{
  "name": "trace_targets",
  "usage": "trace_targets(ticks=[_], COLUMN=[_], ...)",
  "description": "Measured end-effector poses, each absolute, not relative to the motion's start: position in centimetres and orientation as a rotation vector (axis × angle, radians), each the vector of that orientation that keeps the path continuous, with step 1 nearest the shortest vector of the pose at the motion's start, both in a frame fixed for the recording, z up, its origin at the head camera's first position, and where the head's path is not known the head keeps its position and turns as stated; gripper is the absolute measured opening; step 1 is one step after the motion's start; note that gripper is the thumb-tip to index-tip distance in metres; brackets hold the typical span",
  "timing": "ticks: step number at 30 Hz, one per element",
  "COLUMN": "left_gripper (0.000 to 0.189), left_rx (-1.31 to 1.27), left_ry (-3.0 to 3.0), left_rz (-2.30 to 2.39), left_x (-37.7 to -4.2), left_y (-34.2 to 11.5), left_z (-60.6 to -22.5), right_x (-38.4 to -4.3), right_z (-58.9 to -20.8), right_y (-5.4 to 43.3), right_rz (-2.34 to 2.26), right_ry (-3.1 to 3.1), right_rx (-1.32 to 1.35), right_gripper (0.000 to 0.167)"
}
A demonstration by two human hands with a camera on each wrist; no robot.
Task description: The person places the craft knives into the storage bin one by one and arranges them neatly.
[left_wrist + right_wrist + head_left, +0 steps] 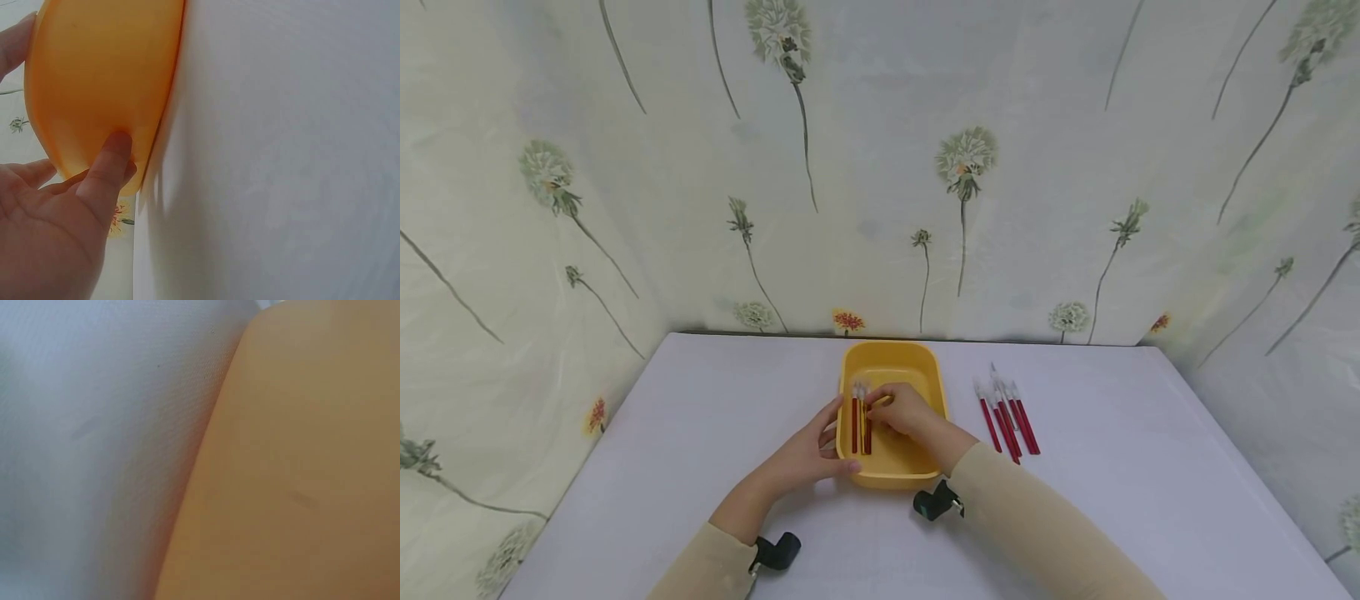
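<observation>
Inside the yellow tray (pixel 895 482), toward its left wall, the right hand (pixel 912 408) has thumb and forefinger bent together, apparently pinching one red-handled paintbrush (pixel 868 439). I judge the step in hand to be laying this paintbrush into line; the next move would call for a clean release and a lift that leaves its neighbour undisturbed. Position of the paintbrush relative to those fingers: directly at the tips, handle running toward the tray's near end, pale tip toward its far end. A second paintbrush (pixel 853 427) lies roughly parallel, between the pinch and the tray's left wall; whether another sits in the gap, I cannot confirm. The left hand (pixel 805 454) grips the tray from outside at its near left corner, thumb at the near rim, fingers against the left wall. From the right wrist view I get only tray wall and white tabletop (pixel 760 375), no fingers. Right of the tray, apart from both hands, loose red-handled paintbrushes (pixel 1027 427) lie grouped, some apparently touching. Behind the tray stands a dandelion-print backdrop (pixel 865 250).
</observation>
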State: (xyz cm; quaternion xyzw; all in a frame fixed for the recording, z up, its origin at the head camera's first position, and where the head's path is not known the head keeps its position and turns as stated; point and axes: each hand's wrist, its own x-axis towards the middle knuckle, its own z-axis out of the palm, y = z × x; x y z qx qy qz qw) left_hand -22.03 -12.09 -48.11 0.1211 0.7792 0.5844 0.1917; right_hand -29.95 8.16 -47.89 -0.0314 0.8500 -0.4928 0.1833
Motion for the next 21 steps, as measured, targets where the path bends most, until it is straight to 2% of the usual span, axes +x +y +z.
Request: trace_targets(ticks=[21], left_gripper=[0.108], left_rx=[0.322], left_ry=[2.203], left_rz=[1.638], left_x=[-22.1], left_y=[-12.01], left_z=[-48.22], right_x=[-29.9], right_z=[-47.89], right_y=[8.23], right_rz=[-1.417], right_ry=[2.438], right_rx=[-0.103], right_gripper=[0.015])
